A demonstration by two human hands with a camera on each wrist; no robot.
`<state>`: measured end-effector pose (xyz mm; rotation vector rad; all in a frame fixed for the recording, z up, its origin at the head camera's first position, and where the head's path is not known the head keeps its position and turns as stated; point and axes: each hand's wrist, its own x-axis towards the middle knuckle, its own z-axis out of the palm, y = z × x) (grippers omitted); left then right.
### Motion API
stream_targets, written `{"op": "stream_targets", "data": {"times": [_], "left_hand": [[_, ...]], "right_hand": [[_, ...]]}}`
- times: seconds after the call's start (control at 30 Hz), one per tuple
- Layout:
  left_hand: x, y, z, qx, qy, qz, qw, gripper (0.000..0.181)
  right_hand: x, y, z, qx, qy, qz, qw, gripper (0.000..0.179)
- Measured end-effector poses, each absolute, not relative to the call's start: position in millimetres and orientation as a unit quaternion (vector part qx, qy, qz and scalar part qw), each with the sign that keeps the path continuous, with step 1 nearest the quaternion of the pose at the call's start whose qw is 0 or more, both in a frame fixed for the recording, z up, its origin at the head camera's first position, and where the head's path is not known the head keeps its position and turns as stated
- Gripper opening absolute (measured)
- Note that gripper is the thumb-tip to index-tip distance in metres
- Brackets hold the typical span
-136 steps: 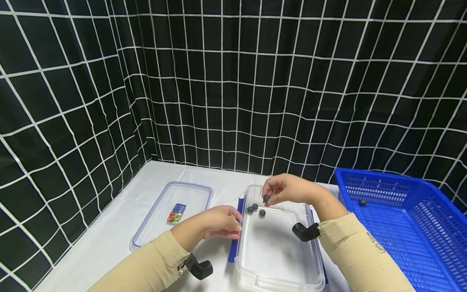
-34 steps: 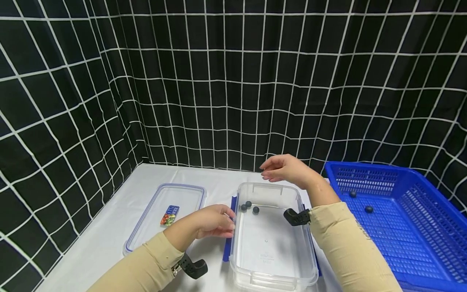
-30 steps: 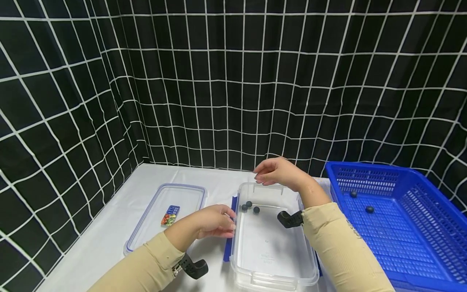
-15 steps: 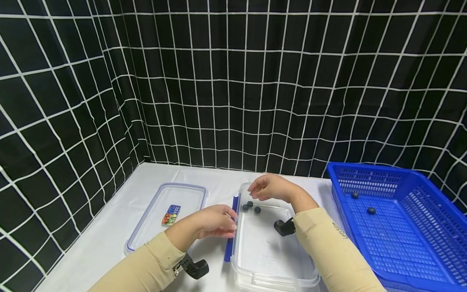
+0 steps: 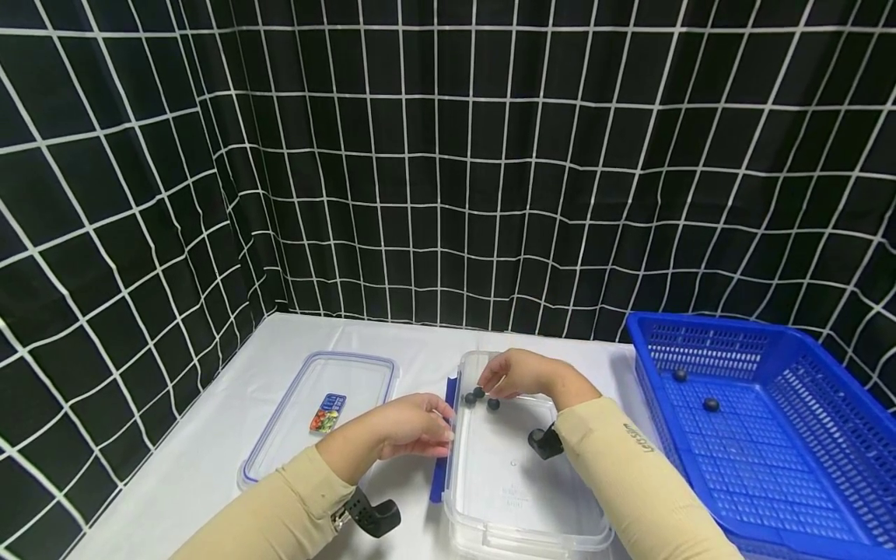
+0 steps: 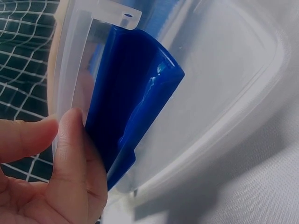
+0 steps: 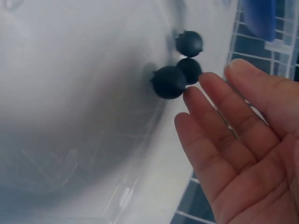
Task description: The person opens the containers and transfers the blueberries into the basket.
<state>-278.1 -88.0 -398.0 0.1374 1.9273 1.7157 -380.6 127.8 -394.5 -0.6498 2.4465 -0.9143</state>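
Note:
My left hand (image 5: 420, 426) holds the left rim of a clear plastic food container (image 5: 525, 538). In the left wrist view the thumb and fingers pinch its wall beside a lowered blue latch flap (image 6: 133, 93). My right hand (image 5: 521, 375) reaches into the container's far end, palm showing and fingers extended in the right wrist view. Those fingertips are right at three dark blueberries (image 7: 168, 82), round with small pointed crowns, clustered in the far left corner. Nothing is between the right fingers.
At the right stands a blue perforated basket (image 5: 728, 319) with one blueberry (image 5: 711, 404) in its middle and another blueberry (image 5: 680, 375) near its far left corner. A clear blue-rimmed lid (image 5: 318, 358) with a colourful label (image 5: 327, 413) lies at the left. Black gridded curtains surround the white table.
A blueberry pinched by my right hand 4.5 seconds ago is now in the basket, which held one then. The right hand has come back leftward and down into the container. The left hand keeps its hold.

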Motion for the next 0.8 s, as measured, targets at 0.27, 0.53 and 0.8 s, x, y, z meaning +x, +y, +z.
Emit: {"op": "stream_targets", "data": {"times": [0.27, 0.53, 0.8], "left_hand": [[-277.0, -88.2, -400.1, 0.053, 0.715, 0.642, 0.271, 0.030], [-275.4, -88.0, -397.4, 0.056, 0.714, 0.644, 0.270, 0.030], [-274.5, -87.8, -398.3, 0.056, 0.713, 0.645, 0.270, 0.029]], "right_hand": [[-376.9, 123.3, -398.3, -0.255, 0.907, -0.255, 0.219, 0.029], [-373.1, 120.8, -399.6, -0.300, 0.906, -0.217, 0.204, 0.021], [-370.3, 115.5, -404.2, -0.311, 0.898, -0.217, 0.224, 0.019]]}}
